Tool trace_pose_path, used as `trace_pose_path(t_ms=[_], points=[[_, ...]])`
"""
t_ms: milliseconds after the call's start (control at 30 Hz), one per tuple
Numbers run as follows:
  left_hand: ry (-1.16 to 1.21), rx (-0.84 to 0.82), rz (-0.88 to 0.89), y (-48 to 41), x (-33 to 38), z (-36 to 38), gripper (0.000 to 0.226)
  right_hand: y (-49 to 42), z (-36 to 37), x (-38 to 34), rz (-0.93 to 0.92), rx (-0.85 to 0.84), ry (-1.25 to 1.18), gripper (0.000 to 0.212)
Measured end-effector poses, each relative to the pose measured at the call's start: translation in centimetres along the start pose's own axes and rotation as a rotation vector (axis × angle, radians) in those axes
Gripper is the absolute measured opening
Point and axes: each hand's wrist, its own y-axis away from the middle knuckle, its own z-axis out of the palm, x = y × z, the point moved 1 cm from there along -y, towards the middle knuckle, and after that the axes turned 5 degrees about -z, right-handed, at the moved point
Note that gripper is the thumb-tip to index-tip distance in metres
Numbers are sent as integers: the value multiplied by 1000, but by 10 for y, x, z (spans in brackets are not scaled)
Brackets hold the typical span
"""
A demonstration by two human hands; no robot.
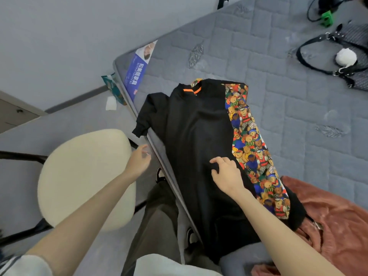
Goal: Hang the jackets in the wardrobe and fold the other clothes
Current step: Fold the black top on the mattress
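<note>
Two garments stacked: right hand [227,174] pinches black top [195,136] over bear-print cloth [251,140]; left hand [139,160] slack, empty, beside cream chair [79,176]; rust fleece [328,216] near right.

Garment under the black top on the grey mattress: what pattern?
The printed garment shows multicoloured teddy bears; head view.

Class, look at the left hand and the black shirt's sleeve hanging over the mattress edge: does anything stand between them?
Nothing visible does. The left hand hovers beside the mattress edge, near the sleeve, with only open air between them. The right hand pinches the shirt itself.
</note>
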Motion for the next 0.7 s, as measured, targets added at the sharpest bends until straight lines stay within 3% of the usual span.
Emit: trace_pose_path(t_ms=[200,400,567,700], points=[[108,61,-7,-117,20,-41,49,-107,1,-76,-61,93,-91,32],[12,66,15,-202,17,-39,62,-204,13,-125,-157,184,-141,28],[-78,93,-126,-253,13,-22,72,-257,38,-139,-231,66,-106,32],[-34,32,-181,-269,8,-17,47,-274,57,-137,-214,-78,47,56]])
